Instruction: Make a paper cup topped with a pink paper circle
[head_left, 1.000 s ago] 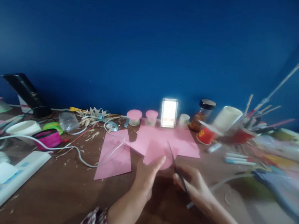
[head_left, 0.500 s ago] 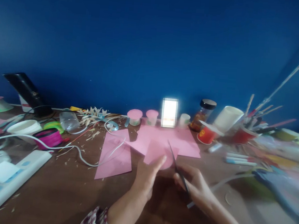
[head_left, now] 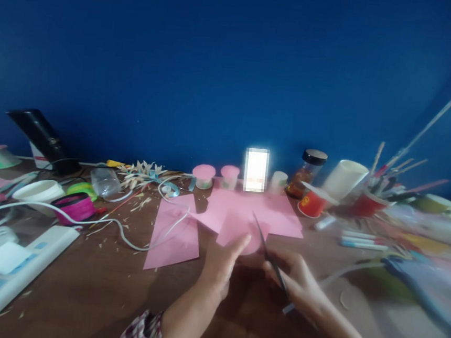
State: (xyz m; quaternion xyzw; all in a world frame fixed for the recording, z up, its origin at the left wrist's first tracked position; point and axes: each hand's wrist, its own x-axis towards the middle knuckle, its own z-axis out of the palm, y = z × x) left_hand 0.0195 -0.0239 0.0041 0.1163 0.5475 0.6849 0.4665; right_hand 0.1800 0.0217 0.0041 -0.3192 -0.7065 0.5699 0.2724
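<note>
Nearest, over the brown table (head_left: 92, 289), the left hand (head_left: 220, 267) has its fingers pinched on the lower edge of a small pink paper piece (head_left: 239, 229). Just to its right, the right hand (head_left: 298, 286) has its fingers closed around a pair of scissors (head_left: 268, 249), whose blades point up and away along the piece's right edge. Behind them, larger pink sheets (head_left: 172, 238) lie flat. Farther back, by the blue wall, stand two pink-lidded tubs (head_left: 203, 176) and a dark-capped jar (head_left: 307, 173).
</note>
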